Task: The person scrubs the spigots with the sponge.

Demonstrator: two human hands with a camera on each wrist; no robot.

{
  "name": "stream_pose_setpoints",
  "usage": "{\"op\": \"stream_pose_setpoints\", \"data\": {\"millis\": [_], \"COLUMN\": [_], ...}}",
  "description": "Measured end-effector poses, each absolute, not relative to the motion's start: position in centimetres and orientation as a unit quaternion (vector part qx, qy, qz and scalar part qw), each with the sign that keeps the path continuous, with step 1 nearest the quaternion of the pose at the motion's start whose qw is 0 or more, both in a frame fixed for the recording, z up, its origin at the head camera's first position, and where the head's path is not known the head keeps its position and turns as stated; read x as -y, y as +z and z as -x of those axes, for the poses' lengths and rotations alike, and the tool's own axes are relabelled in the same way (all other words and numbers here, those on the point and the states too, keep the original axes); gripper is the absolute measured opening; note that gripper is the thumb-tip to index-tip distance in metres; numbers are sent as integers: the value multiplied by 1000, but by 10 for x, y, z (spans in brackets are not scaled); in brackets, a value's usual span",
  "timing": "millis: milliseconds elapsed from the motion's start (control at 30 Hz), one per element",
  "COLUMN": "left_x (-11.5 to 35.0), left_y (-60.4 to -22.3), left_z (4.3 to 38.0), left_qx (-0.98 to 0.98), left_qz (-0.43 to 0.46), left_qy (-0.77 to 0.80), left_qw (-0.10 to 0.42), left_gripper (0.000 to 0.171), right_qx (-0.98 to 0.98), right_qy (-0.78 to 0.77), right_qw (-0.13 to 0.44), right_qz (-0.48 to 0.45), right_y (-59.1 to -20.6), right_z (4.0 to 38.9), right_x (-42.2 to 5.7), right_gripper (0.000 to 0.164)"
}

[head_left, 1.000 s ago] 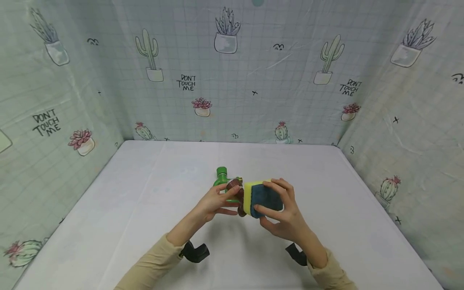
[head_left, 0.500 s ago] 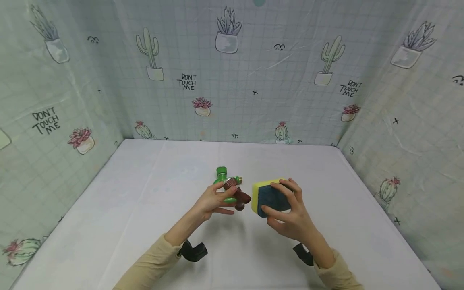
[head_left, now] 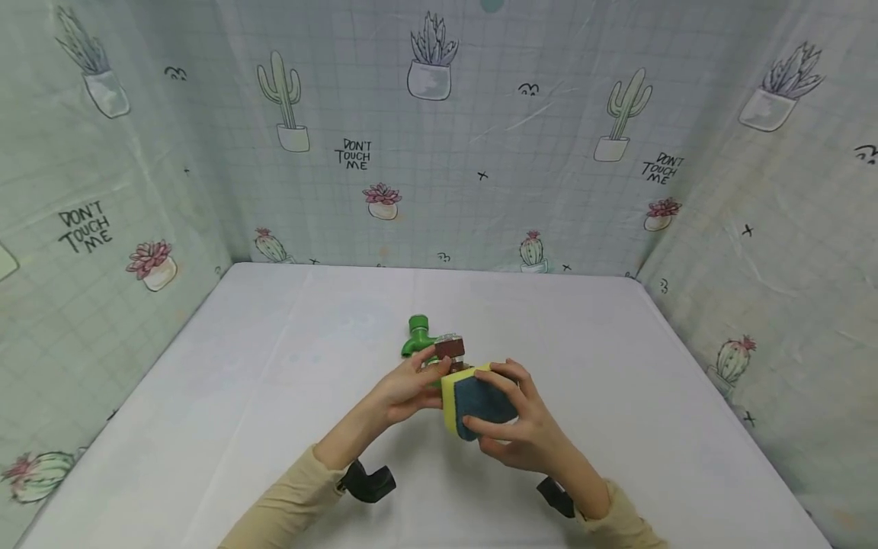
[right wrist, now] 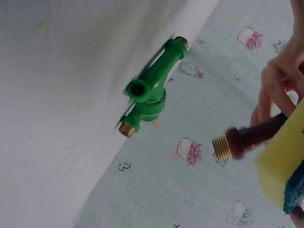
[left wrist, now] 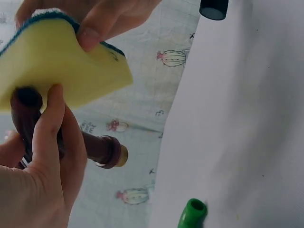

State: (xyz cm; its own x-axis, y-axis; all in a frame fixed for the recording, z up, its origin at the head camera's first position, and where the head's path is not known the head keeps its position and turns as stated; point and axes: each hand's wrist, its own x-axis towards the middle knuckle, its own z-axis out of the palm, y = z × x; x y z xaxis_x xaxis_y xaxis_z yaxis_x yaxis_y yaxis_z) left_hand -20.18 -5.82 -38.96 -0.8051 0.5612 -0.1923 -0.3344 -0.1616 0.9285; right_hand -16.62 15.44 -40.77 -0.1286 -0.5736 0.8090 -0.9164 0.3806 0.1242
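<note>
My left hand [head_left: 405,393] grips a brown tap [head_left: 450,348] above the table. In the right wrist view the tap's brass threaded end [right wrist: 221,148] sticks out past the sponge. With fingers and thumb, my right hand [head_left: 524,431] pinches a sponge [head_left: 485,404], yellow with a dark blue scouring side. The sponge's yellow face [left wrist: 61,57] lies against the brown tap's spout in the left wrist view. From the head, the sponge hides much of the tap. A green tap [right wrist: 156,73] with brass threaded ends lies on the table just beyond my hands.
The white table [head_left: 309,335] is bounded by a cloth backdrop [head_left: 480,137] printed with cacti, at the back and both sides. Black curved pieces [head_left: 369,482] show beside each wrist.
The sponge first moved right, off the brown tap, then came back left and nearer to me against it. The brown tap has turned in my left hand. The green tap lies still.
</note>
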Motion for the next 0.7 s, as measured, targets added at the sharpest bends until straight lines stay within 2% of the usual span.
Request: {"op": "stream_pose_setpoints", "data": {"millis": [167,400,500,633,700], "left_x": [62,63,61,57,55], "left_y": [-382,-384,-387,-387,-386], "left_z": [199,197,197,197,196], "left_qx": [-606,-651,-648,-656,-662], "left_qz": [-99,-65,-46,-32,-33], "left_qy": [744,715,724,735,730], "left_qw": [262,246,231,169,164], "left_gripper": [53,49,52,67,68], "right_qx": [731,745,747,749,748], "right_qy": [198,166,140,117,120], "right_qw": [415,435,446,457,453], "right_qz": [-505,-477,-473,-466,-470], "right_y": [-409,-401,-399,-401,-405], "right_z": [170,175,177,179,181], "right_x": [-160,-171,-171,-169,-168], "right_gripper": [21,22,22,24,23]}}
